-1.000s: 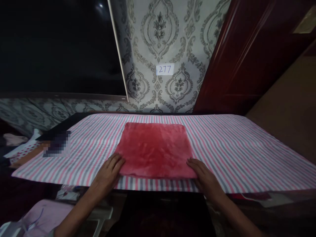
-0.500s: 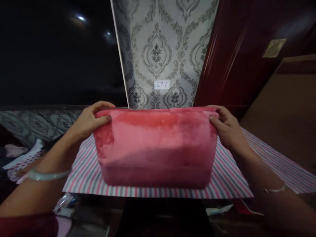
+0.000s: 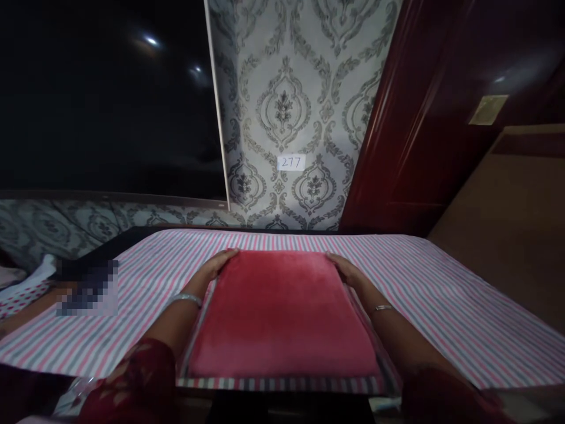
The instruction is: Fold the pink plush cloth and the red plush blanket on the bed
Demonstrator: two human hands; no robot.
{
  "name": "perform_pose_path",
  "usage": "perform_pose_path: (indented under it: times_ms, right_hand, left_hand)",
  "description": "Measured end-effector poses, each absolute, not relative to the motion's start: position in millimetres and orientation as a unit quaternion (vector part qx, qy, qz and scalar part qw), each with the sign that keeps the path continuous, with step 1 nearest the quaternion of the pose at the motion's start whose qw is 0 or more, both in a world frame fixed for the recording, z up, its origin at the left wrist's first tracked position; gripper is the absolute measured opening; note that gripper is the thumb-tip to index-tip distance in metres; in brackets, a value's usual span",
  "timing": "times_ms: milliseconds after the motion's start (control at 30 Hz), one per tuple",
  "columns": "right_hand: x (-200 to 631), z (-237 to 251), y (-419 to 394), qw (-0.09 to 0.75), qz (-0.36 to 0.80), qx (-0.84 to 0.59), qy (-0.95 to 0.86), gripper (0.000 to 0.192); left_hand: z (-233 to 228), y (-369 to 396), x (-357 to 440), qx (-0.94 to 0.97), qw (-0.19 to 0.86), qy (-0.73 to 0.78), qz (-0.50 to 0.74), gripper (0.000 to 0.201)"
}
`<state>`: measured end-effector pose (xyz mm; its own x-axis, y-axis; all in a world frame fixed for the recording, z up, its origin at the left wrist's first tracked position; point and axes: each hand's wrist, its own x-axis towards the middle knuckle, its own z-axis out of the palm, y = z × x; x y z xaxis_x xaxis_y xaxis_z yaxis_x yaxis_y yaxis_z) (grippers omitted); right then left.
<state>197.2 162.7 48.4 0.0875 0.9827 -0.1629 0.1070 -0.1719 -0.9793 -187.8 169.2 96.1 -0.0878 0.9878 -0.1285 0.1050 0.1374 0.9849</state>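
A pinkish-red plush cloth (image 3: 282, 312) lies flat as a rectangle before me, its surface smooth. Beneath it spreads a cloth with pink, grey and white stripes (image 3: 424, 294). At the plush cloth's far left corner, my left hand (image 3: 219, 263) has its fingers closed on the edge. My right hand (image 3: 346, 268) grips the far right corner in the same way. Both forearms run along the cloth's sides, with a bracelet on each wrist. The undersides of the fingers are hidden.
A large dark screen (image 3: 110, 112) stands behind on the left. A paper label reading 277 (image 3: 291, 162) is on the patterned wall. A brown panel (image 3: 507, 224) borders the right side. Polka-dotted fabric (image 3: 26, 297) and a pixelated patch are at the left.
The plush cloth was held up by its top corners, hanging upright. Now it lies flat, and my hands have moved lower and closer together. The view has shifted slightly.
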Motion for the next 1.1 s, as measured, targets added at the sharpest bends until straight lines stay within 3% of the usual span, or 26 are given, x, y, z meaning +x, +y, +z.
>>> perform_pose_path:
  times_ms: [167,433,633,733,900,1100]
  right_hand:
    - [200,44,177,0.446,0.428,-0.622,-0.480,0.048]
    - [196,57,187,0.393,0.341,-0.665,-0.536,0.052]
    - [176,77,193,0.281,0.201,-0.722,-0.600,0.055]
    - [142,84,191,0.233,0.135,-0.696,-0.665,0.048]
    - [97,68,172,0.174,0.067,-0.656,-0.732,0.047]
    - [101,45,169,0.140,0.003,-0.654,-0.744,0.050]
  left_hand:
    - [70,194,-190,0.442,0.514,0.571,0.463,0.044]
    - [72,203,-192,0.482,0.431,0.602,0.468,0.041]
    - [97,200,-175,0.588,0.244,0.670,0.383,0.051]
    - [102,200,-140,0.664,0.162,0.662,0.307,0.052]
    - [75,181,-92,0.745,0.072,0.635,0.191,0.056]
    - [50,178,-95,0.772,-0.048,0.631,0.055,0.062]
